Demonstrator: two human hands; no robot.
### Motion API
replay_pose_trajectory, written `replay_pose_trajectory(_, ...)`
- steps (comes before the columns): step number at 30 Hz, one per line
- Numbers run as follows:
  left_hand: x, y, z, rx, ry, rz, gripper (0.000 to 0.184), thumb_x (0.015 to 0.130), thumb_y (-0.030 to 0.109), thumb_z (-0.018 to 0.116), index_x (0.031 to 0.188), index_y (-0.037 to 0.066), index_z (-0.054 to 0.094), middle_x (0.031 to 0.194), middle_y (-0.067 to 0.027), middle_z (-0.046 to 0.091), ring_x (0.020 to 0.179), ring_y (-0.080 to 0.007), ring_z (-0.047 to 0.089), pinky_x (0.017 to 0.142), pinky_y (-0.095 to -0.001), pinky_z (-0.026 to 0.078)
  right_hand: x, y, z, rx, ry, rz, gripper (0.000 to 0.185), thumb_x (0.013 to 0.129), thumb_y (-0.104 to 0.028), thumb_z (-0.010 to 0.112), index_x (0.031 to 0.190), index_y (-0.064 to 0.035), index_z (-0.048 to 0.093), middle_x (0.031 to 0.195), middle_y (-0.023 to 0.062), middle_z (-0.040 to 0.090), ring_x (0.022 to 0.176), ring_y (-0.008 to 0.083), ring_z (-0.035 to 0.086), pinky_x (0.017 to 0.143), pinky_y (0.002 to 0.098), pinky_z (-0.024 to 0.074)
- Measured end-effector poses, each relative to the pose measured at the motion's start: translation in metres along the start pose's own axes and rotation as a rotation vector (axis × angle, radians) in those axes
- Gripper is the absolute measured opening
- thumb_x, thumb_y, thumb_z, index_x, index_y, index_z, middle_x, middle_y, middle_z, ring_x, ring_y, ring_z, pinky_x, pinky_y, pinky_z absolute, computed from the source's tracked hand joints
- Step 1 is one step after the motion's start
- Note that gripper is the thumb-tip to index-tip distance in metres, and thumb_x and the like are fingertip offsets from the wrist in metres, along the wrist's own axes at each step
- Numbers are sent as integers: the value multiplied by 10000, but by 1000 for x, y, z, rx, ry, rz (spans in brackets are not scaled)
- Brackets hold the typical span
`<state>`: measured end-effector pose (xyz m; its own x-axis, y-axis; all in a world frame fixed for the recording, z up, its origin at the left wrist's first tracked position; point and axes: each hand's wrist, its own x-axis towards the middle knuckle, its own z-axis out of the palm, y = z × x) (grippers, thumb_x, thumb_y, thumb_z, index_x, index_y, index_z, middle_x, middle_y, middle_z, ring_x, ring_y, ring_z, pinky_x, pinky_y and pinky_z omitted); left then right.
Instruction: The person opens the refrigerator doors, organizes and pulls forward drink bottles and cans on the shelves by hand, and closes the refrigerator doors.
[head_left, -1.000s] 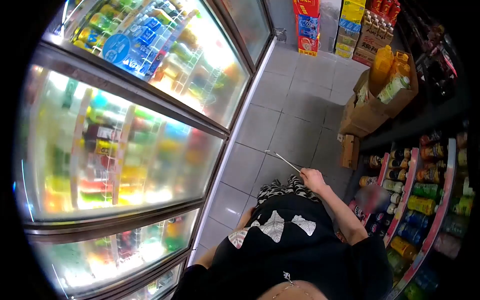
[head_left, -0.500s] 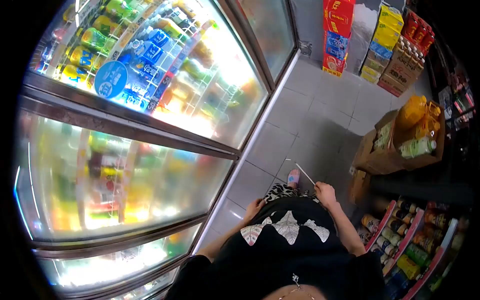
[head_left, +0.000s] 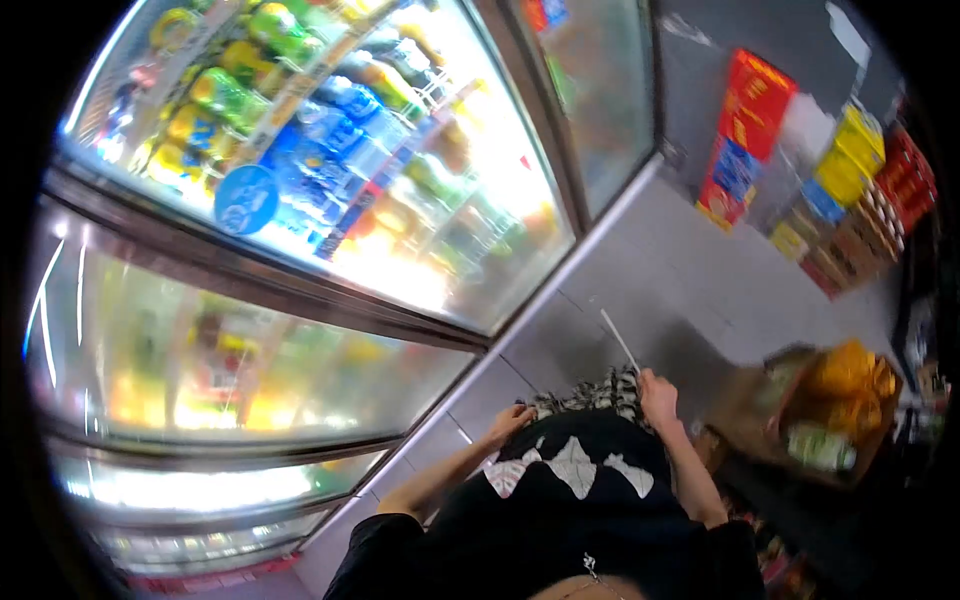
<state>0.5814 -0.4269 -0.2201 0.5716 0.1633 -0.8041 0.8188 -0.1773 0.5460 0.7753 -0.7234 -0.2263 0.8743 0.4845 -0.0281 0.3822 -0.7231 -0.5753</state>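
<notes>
My right hand [head_left: 658,400] is closed around one end of a thin white stick [head_left: 619,338]. The stick points forward and slightly left over the floor, touching nothing else that I can see. My left hand [head_left: 513,420] hangs low at my left hip, beside the black-and-white patterned trousers [head_left: 610,393]. Motion blur and the angle hide how its fingers lie, and nothing shows in it. A row of glass-door drinks coolers [head_left: 480,345] stands to my left, apart from that hand.
Bottles [head_left: 345,125] fill the lit cooler shelves. An open carton [head_left: 755,405] with orange and green bottles stands at right. Ahead are a red box stack [head_left: 745,125] and several drink packs [head_left: 850,165]. Grey tiled floor [head_left: 655,260] runs between.
The view has turned and shifted, so the coolers, boxes and carton lie elsewhere in the picture. My foot no longer shows. My right hand keeps hold of the stick.
</notes>
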Motion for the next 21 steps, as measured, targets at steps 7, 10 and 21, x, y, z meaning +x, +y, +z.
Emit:
replay_pose_trajectory(7, -43, 205, -38, -1081, 230, 560, 481, 944, 380, 475, 1205, -24, 474, 1102, -204, 599, 1069, -341, 562, 961, -451, 415, 87, -92, -51, 283, -59, -671, 120, 871, -140, 517, 951, -74, 578, 824, 148, 630, 760, 354, 614, 659, 416, 487)
replay_pose_trajectory(10, -70, 210, -75, -1288, 472, 512, 353, 984, 302, 345, 891, 0, 503, 999, -244, 602, 1008, -376, 583, 935, -483, 452, 92, -99, -69, 409, -150, -685, 136, 868, -133, 530, 961, -70, 607, 884, 136, 647, 791, 336, 624, 683, 404, 495)
replay_pose_trajectory(21, -108, 162, -176, -936, 676, 237, 482, 995, 391, 280, 891, 31, 583, 887, -182, 648, 825, -357, 644, 755, -465, 537, 58, -59, -131, 490, -282, -682, 136, 854, -131, 574, 946, -51, 633, 791, 136, 651, 715, 310, 638, 603, 356, 497)
